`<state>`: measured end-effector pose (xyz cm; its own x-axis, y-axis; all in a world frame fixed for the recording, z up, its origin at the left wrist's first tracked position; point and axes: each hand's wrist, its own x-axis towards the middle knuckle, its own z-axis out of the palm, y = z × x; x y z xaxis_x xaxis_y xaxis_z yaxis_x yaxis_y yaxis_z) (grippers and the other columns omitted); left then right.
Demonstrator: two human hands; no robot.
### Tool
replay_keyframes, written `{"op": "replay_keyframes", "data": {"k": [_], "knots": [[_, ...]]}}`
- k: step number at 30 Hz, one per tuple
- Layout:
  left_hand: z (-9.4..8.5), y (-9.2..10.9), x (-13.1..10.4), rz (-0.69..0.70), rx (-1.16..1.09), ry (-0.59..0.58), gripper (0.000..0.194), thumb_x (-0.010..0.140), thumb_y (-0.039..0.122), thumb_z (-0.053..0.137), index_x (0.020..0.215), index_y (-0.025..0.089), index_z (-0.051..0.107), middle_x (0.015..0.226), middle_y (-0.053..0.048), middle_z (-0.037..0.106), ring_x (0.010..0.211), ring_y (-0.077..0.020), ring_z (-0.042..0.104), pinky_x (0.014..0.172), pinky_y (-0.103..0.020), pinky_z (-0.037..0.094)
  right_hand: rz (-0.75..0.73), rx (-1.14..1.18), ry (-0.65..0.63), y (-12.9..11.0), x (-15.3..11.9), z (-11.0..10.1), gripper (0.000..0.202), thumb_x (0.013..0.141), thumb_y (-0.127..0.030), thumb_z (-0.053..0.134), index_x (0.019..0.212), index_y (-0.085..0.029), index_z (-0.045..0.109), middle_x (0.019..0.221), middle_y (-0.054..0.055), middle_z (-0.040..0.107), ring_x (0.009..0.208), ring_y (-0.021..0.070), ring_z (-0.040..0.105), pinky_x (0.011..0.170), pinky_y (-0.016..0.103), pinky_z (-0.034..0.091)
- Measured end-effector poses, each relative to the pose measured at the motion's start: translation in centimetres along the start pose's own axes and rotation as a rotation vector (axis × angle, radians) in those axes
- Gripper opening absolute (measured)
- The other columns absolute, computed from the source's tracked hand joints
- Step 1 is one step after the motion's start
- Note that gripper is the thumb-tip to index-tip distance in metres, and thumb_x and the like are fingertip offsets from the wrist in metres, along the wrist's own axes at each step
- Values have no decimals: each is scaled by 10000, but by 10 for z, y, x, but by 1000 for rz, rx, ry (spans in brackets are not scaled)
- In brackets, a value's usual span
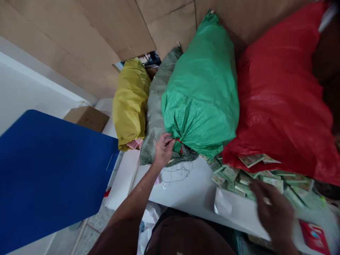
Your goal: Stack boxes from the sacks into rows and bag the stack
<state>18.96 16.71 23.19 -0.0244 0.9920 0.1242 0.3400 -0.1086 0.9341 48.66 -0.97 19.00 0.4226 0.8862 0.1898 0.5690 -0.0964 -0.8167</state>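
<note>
From the head camera, the left hand [163,150] pinches the red tie [178,142] at the neck of the tied-shut green woven sack [202,88], contents hidden. At the right, the blurred right hand [275,210] hovers with fingers apart over green packets [233,177] spilling beneath the red sack [281,95].

No legible text anywhere. Yellow sack [130,102] bears small dark print near lower edge, too small to read. Green packets [240,177] on tabletop [186,191] carry printed labels, blurred, unreadable. Red packet [315,236] shows graphic, lettering indistinct.
</note>
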Motion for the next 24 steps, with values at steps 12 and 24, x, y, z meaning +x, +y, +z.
{"op": "replay_keyframes", "data": {"k": [12, 24], "knots": [[-6, -23, 8, -29, -282, -111, 255, 916, 303, 679, 1132, 200, 590, 788, 1, 708, 710, -145, 649, 710, -265, 480, -123, -69, -161, -139, 52, 171, 404, 1021, -369, 495, 1181, -124, 774, 1078, 151, 788, 950, 236, 740, 950, 353, 564], [-1, -40, 0, -130, -303, -231, 144, 813, 187, 714, 954, 165, 695, 826, -11, 701, 757, -151, 617, 722, -257, 479, -119, -226, -309, -141, 77, 169, 376, 995, -335, 489, 1091, -141, 796, 1068, 141, 808, 938, 232, 745, 924, 317, 542]]}}
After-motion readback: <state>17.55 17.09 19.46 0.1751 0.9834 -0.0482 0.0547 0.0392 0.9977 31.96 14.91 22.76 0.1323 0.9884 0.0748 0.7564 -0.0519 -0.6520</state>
